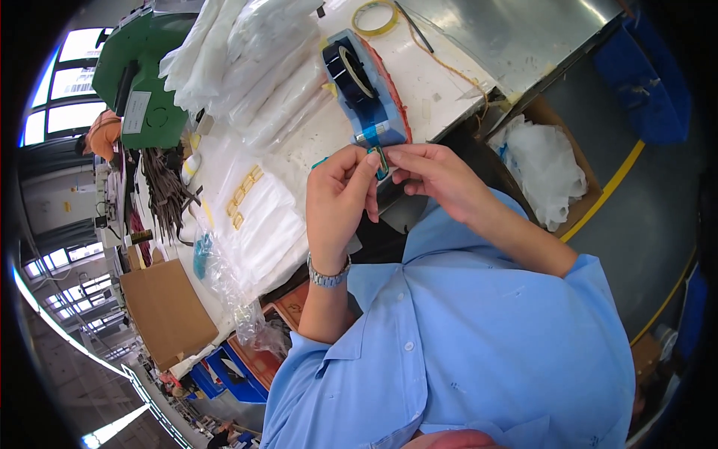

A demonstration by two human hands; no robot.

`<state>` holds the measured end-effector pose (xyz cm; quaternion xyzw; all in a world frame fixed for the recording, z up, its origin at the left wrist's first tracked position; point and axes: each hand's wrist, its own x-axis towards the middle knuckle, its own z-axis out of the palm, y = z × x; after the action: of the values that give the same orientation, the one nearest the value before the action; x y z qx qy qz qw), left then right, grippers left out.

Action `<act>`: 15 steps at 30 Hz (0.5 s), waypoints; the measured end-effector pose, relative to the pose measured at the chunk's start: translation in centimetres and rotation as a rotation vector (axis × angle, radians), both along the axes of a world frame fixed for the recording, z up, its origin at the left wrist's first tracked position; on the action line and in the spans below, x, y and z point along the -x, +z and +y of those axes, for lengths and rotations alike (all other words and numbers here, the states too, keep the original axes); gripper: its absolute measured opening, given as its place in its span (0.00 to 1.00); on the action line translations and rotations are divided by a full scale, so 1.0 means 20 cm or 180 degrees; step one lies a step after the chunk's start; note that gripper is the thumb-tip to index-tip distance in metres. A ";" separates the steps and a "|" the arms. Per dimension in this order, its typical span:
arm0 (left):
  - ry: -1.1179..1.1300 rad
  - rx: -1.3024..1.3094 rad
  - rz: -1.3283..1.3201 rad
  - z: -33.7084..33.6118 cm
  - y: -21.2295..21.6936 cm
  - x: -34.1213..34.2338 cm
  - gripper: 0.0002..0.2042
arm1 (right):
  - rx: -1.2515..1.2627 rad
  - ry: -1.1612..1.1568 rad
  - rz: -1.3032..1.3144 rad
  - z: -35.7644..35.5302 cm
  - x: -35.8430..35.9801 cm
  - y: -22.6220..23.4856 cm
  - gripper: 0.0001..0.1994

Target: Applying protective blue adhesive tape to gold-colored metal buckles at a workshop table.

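- Step in hand, as I read it: both hands work a small metal piece (382, 159) right at the front of the blue tape dispenser (366, 90), prob. taping it w/ the strip end hanging at the cutter.
- Left hand (338, 198): fingers curled, thumb and forefinger closed on the piece's left side; wristwatch (329, 277) on that arm.
- Right hand (435, 176): fingertips pinched shut on the piece's right side (can't tell if it holds tape too, too small).
- The piece sits between the two hands, just below the dispenser's cutter, above the bench edge.
- Next move, my guess: calls for a steady pinch and a clean pull against the cutter so the strip doesn't twist.
- Packages etc.: stack of clear plastic bags (247, 52) upper left of the dispenser; more flat bags w/ small yellow parts (243, 196) left of the hands.
- Yellow tape roll (376, 16) at the bench's far end.
- Cardboard box w/ crumpled plastic film (542, 168) on the floor, right.
- Flat brown carton (164, 310) lower left; green machine w/ a white label (136, 112) upper left.
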<state>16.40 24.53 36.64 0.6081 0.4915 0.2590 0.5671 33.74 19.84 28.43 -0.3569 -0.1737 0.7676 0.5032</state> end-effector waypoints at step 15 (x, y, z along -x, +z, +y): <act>0.0018 -0.0069 0.0222 0.01 0.03 0.00 0.16 | -0.0177 -0.0168 0.0009 0.06 0.03 0.04 0.11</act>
<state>16.35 24.79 37.23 0.6214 0.5099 0.2445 0.5423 33.10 21.03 29.22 -0.3462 -0.1848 0.7494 0.5332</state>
